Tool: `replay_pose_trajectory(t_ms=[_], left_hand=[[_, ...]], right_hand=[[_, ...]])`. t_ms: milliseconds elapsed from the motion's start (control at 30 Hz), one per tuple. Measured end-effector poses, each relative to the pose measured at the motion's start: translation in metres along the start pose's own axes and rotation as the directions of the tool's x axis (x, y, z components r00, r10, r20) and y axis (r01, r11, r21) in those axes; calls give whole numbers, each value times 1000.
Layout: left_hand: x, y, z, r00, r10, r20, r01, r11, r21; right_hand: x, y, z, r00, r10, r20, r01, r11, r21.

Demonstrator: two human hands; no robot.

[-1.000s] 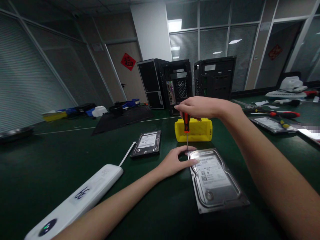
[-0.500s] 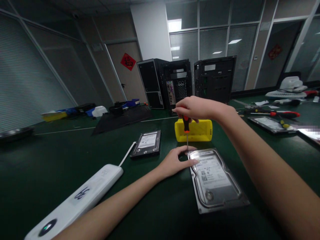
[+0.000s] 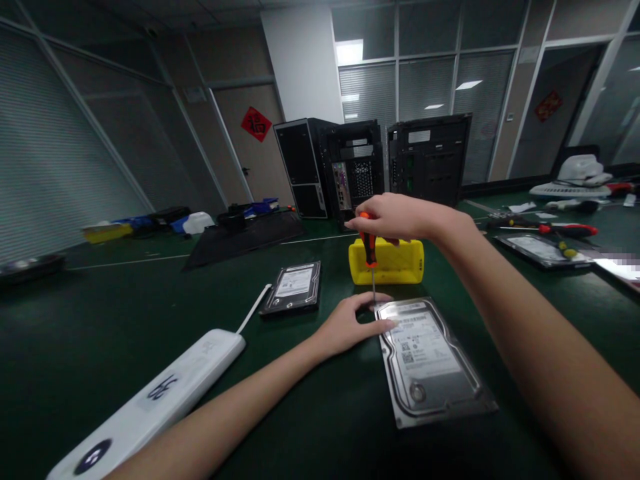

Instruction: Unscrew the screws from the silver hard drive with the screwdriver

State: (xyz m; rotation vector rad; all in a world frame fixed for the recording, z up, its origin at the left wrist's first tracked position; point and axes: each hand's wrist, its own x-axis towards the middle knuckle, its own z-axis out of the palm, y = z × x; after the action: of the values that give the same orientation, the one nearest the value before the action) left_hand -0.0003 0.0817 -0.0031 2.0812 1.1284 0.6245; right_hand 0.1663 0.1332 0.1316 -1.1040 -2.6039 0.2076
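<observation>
And here the right hand (image 3: 387,215) has the screwdriver (image 3: 370,248) by its red-and-black handle, clasped from above, the shaft standing nearly upright with its tip down at the far left corner of the silver hard disk drive (image 3: 425,363). That drive lies label up on the green table (image 3: 210,293), nearer the table's near edge than its far one. The left hand (image 3: 347,325) grasps the drive at that same corner, thumb on the top face, fingers curled round by the shaft. Just beyond the drive's far edge sits a yellow plastic bin (image 3: 400,267). Off to the left, a second hard disk drive (image 3: 296,287) lies flat, and closer in, a white elongated device (image 3: 200,363) marked 39. Toward the table's far edge stand black computer cases (image 3: 300,167); toward the right edge, a third hard disk drive (image 3: 535,248).
</observation>
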Motion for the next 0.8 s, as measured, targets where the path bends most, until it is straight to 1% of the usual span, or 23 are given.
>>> replay_pose_trajectory(t_ms=[100, 167, 233, 367, 433, 533, 667, 800], left_hand=[[0, 0, 0, 1000, -2, -3, 2, 1000, -2], [0, -1, 0, 1000, -2, -7, 2, 1000, -1], [0, -1, 0, 1000, 0, -6, 0, 1000, -1], [0, -1, 0, 1000, -2, -8, 2, 1000, 4], [0, -1, 1, 1000, -2, -11, 2, 1000, 9], [1, -1, 1, 1000, -1, -15, 1, 1000, 9], [1, 0, 0, 1000, 4, -12, -4, 1000, 4], [2, 1, -1, 1000, 1, -14, -1, 1000, 5]], right_hand=[[1, 0, 0, 999, 30, 35, -31, 999, 40], [1, -1, 0, 999, 23, 44, -26, 997, 77], [1, -1, 1, 1000, -5, 21, 3, 995, 98], [2, -3, 2, 994, -104, -25, 106, 989, 103], [2, -3, 2, 991, -131, -26, 133, 988, 84], [4, -1, 4, 992, -116, -41, 118, 992, 38], [8, 6, 9, 988, -82, -128, 76, 996, -48], [11, 10, 13, 973, -104, -204, 87, 992, -92]])
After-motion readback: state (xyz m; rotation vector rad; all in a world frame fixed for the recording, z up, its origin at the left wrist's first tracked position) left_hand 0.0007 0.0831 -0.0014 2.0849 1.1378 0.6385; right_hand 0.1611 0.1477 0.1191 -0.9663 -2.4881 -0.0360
